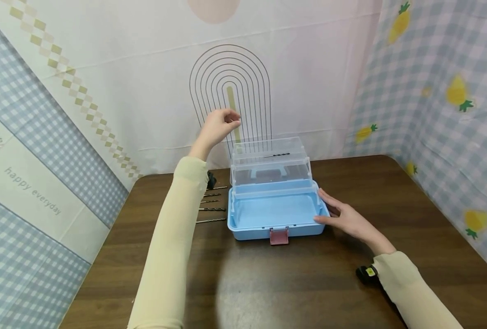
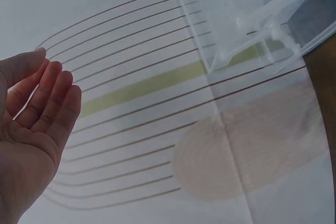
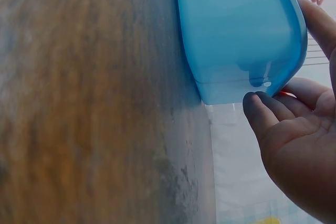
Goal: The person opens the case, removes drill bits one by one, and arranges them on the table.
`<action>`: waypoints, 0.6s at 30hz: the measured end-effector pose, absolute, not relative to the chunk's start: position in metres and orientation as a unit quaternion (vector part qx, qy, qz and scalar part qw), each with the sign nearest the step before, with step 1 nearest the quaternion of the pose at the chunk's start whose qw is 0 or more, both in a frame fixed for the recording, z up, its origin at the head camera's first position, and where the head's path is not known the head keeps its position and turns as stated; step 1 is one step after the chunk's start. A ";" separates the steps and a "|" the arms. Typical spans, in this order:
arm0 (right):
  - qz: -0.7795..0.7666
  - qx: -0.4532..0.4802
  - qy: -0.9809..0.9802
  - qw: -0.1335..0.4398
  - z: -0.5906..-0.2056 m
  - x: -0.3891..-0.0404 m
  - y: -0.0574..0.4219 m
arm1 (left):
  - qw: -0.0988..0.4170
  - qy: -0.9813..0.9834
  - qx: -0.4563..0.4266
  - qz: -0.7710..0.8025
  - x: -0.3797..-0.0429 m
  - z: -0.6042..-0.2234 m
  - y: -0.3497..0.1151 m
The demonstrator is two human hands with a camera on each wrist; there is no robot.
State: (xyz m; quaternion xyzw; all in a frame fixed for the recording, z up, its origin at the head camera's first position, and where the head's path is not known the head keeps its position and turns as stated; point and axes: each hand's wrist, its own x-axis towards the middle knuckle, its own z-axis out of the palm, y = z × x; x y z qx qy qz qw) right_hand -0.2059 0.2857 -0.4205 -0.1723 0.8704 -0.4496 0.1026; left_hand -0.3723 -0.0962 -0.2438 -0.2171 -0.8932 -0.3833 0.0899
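A light blue plastic toolbox (image 1: 278, 212) stands with its clear lid (image 1: 268, 146) raised at the back and its pink latch (image 1: 279, 236) hanging in front. One dark drill bit (image 1: 280, 155) shows within the clear upper part. My left hand (image 1: 220, 124) is in the air above the left of the lid, apart from it; in the left wrist view its fingers bend loosely with nothing visible between them. At the toolbox's right end, my right hand (image 1: 348, 219) grips the rim and outer wall; in the right wrist view fingertips (image 3: 254, 103) touch that wall.
Several drill bits (image 1: 212, 209) lie in a row on the brown table (image 1: 276, 283), left of the toolbox and partly hidden by the left sleeve. A patterned cloth wall (image 1: 321, 68) rises directly behind the table and along both sides.
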 end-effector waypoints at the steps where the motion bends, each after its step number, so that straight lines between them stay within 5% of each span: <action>1: -0.449 -0.171 0.871 0.102 -0.421 -0.206 0.286 | 0.085 -0.894 -0.218 -0.382 -0.374 -0.246 -0.093; 18: -0.454 -0.169 0.868 0.105 -0.421 -0.206 0.285 | -0.013 -0.919 -0.249 -0.306 -0.389 -0.285 -0.047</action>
